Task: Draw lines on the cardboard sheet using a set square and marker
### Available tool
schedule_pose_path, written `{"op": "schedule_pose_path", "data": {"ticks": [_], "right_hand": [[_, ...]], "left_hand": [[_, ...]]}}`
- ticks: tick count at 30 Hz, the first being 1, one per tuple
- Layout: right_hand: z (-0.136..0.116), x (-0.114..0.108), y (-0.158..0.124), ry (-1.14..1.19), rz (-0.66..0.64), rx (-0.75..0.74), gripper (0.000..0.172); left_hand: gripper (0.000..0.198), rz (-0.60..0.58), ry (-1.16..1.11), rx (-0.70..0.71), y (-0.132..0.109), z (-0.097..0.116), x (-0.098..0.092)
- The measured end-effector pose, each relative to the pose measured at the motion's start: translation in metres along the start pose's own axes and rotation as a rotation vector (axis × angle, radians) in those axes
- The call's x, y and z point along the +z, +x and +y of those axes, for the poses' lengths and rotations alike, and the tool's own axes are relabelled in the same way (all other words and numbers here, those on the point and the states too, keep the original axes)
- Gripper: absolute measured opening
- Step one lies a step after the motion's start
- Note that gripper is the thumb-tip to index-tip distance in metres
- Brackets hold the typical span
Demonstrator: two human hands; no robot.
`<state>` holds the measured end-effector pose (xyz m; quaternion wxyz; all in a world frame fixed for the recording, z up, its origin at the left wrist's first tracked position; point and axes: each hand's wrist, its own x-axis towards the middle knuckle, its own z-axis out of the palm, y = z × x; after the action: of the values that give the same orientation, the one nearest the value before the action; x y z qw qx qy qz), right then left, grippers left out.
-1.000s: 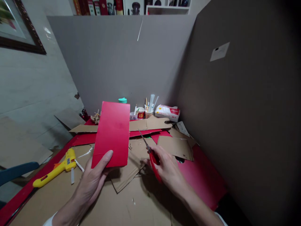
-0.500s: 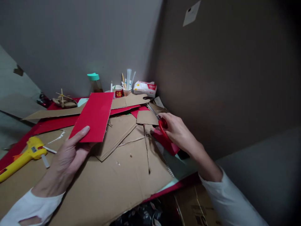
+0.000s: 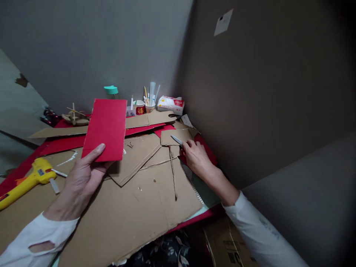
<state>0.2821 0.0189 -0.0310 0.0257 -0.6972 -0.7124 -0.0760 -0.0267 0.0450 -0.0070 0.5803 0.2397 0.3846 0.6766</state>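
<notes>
The left hand (image 3: 86,178) grasps the red card (image 3: 105,128) near its lower edge, thumb on the front, above the cardboard (image 3: 133,215). Right of the card, the right hand (image 3: 198,159) covers the handles of the scissors (image 3: 177,140), so I cannot tell whether it grips or has let go. Left of the card lies a yellow glue gun (image 3: 30,180).

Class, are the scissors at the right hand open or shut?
Shut, it seems: the scissors show a single narrow tip, with no visible gap, beyond the right hand.
</notes>
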Motion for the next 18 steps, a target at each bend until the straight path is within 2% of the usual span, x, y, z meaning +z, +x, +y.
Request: {"op": "schedule_pose_path", "data": {"ticks": [3, 9, 15, 18], "right_hand": [[-0.022, -0.004, -0.017, -0.037, 0.034, -0.054, 0.038], [-0.06, -0.002, -0.047, -0.005, 0.007, -0.189, 0.029], [-0.064, -0.002, -0.036, 0.036, -0.013, -0.164, 0.027], [-0.052, -0.015, -0.05, 0.094, -0.007, -0.165, 0.018]], "left_hand": [[0.027, -0.013, 0.022, 0.027, 0.0, 0.001, -0.001], [0.026, 0.0, 0.059, 0.055, 0.0, 0.001, -0.003], [0.024, 0.03, 0.067, 0.048, 0.002, 0.0, -0.004], [0.024, 0.024, 0.069, 0.048, 0.004, -0.001, -0.005]]}}
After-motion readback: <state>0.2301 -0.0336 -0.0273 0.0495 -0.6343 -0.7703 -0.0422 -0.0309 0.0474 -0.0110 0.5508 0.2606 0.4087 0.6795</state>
